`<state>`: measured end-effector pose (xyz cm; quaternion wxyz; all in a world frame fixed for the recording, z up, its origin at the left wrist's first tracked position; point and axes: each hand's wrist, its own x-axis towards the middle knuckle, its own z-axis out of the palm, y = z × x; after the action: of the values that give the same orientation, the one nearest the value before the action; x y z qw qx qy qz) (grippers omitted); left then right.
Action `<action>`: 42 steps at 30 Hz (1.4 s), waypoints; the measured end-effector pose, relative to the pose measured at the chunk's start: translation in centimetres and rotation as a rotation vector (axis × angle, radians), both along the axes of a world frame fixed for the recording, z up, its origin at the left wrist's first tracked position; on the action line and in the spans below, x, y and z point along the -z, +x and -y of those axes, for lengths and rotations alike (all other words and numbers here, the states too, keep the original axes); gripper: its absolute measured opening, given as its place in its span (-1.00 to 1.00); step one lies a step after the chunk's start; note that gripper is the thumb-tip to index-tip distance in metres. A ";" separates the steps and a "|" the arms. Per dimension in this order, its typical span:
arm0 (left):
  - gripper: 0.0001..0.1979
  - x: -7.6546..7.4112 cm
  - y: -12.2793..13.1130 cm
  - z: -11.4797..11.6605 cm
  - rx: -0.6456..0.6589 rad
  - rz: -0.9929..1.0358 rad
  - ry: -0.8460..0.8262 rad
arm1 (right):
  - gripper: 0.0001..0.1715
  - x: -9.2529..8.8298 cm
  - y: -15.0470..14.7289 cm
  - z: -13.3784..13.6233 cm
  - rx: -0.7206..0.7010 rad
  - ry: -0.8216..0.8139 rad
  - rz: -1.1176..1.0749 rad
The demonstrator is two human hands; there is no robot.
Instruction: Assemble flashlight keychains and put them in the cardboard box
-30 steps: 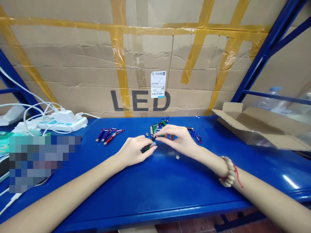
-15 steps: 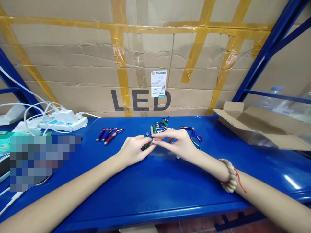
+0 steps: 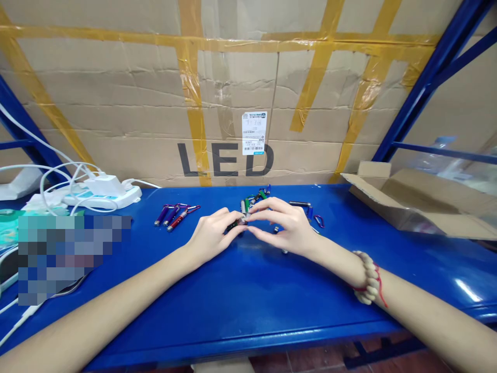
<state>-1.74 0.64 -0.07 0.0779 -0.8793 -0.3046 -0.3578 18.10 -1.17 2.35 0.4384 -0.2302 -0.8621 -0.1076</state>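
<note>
Pinched in my left hand (image 3: 212, 235) is a small, dark, pen-shaped keychain flashlight (image 3: 233, 226) with a silver end, mostly covered by the fingers. My right hand (image 3: 289, 228) has its thumb and fingertips curved around that silver end, the other fingers loosely bent. Just beyond the hands lies a cluster of loose flashlight parts, among them a green tube (image 3: 247, 205) and a silver tube (image 3: 243, 206). Beneath the right palm a small silver piece (image 3: 276, 229) shows. To the left, blue and red keychain flashlights (image 3: 177, 219) with carabiner clips lie side by side.
A large taped cardboard box (image 3: 135, 114) stands behind the blue table (image 3: 217, 305). At the left are a white power strip (image 3: 124, 196), tangled cables and a pixelated patch. An open carton (image 3: 392, 207) sits at the right; a purple carabiner (image 3: 319, 221) lies right of the parts.
My right hand's fingers have spread and shifted slightly around the flashlight's silver end. A small silver piece under the right palm now shows. My left hand keeps its grip almost in place.
</note>
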 end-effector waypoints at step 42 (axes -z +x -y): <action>-0.70 -0.3 0.5 0.6 -0.057 -0.047 -0.114 | -0.80 -3.0 8.5 -4.9 0.860 -0.926 0.621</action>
<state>-1.29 0.07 0.21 0.0447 -0.8815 -0.3474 -0.3167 26.62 3.72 5.38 -0.0524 -0.6723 -0.7370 0.0461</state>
